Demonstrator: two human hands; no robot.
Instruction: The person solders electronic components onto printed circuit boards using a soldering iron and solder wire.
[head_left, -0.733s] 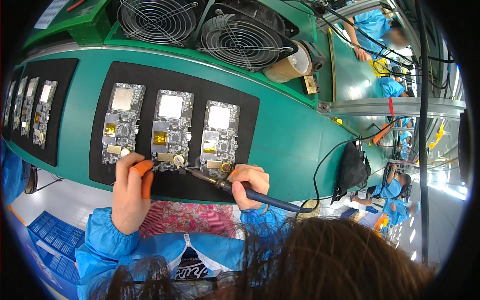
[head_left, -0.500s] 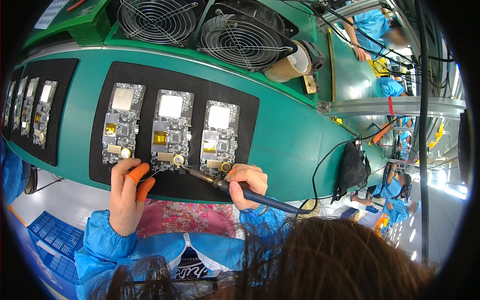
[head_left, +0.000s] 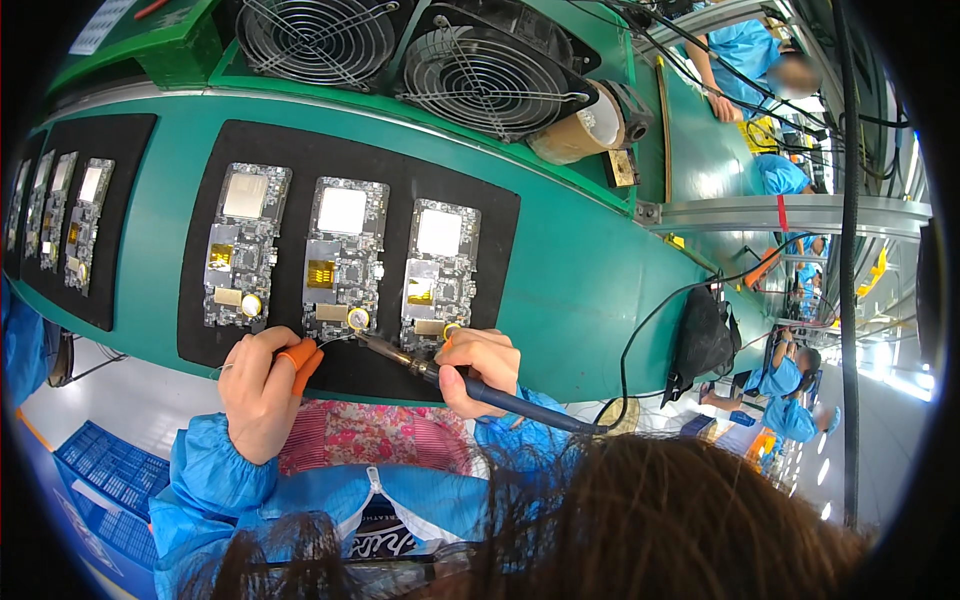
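Right hand [head_left: 478, 368]: fingers wrapped tight round the blue handle of a soldering iron [head_left: 470, 385], held like a pen; the handle runs back and to the right, out past the wrist, its cord trailing off from the rear end
Iron tip: the dark metal shaft points up and left from the fist, and its end sits at the round gold pad on the lower edge of the middle circuit board [head_left: 343, 258] — touching or just short of it, cannot tell which
Left hand [head_left: 262, 385]: thumb and forefinger, both in orange finger cots, pinched together on a thin solder wire [head_left: 335, 340] that runs right toward the same gold pad; a loose end of the wire shows at the left of the hand
Joint relative to the grips: between the two hands and just above them, well clear of the right fist, nearer the left fingertips
Boards: three lie side by side on a black mat [head_left: 490, 260] — the left circuit board [head_left: 243, 245], the middle one, and the right circuit board [head_left: 438, 275] directly above the right knuckles
Bench: green conveyor surface [head_left: 575, 270] under the mat, two fans [head_left: 480, 75] behind it
Sleeves: blue work coat on both forearms
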